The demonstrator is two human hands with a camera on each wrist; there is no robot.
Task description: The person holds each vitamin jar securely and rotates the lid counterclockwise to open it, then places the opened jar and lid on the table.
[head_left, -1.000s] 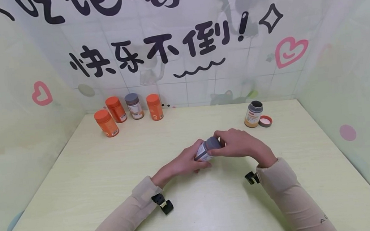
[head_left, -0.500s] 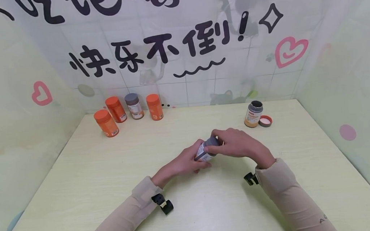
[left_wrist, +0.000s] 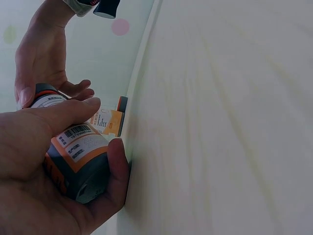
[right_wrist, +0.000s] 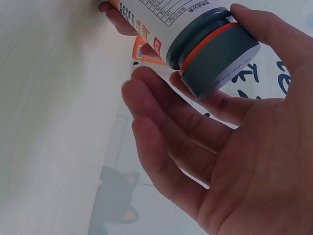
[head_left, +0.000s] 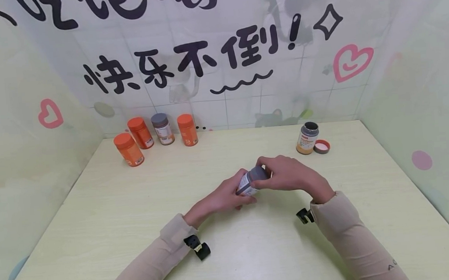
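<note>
A grey-lidded supplement bottle (head_left: 245, 186) with a white and orange label is held tilted over the middle of the table. My left hand (head_left: 226, 195) wraps its body, the thumb lying across the label in the left wrist view. At the other end, my right hand (head_left: 292, 173) pinches the dark grey lid (right_wrist: 220, 58) between thumb and index finger. The right wrist view shows an orange ring at the lid's lower edge and the other fingers (right_wrist: 161, 161) loosely bent away from it.
An uncapped bottle (head_left: 307, 138) stands at the back right, its lid (head_left: 322, 146) lying inside-up beside it. At the back left stand several capped bottles, including an orange bottle (head_left: 129, 150) and a grey-lidded one (head_left: 163, 129). Walls (head_left: 415, 98) border the table's back and sides.
My right thumb and fingers shifted slightly left over the lid, then back to the right. My left hand and the bottle body stayed in place.
</note>
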